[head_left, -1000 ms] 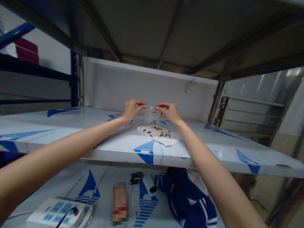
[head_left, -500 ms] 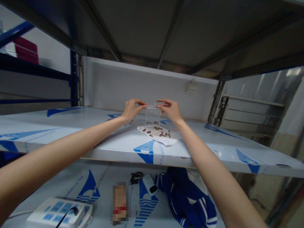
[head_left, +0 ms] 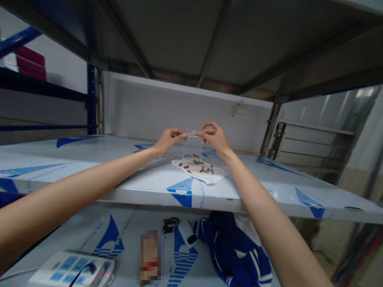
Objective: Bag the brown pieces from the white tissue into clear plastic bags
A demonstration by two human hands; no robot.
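Head view: left hand (head_left: 165, 142) and right hand (head_left: 217, 138) each pinch, thumb closed against finger, one upper corner of the clear bag (head_left: 192, 146), which hangs upright at the far edge of white paper (head_left: 213, 179) bearing small brown pieces (head_left: 206, 170).

Two hands (head_left: 166, 142), one clear bag (head_left: 192, 145)

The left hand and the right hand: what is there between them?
In the head view, a clear plastic bag hangs between the left hand and the right hand; both pinch its top edge, and small dark pieces show at its bottom.
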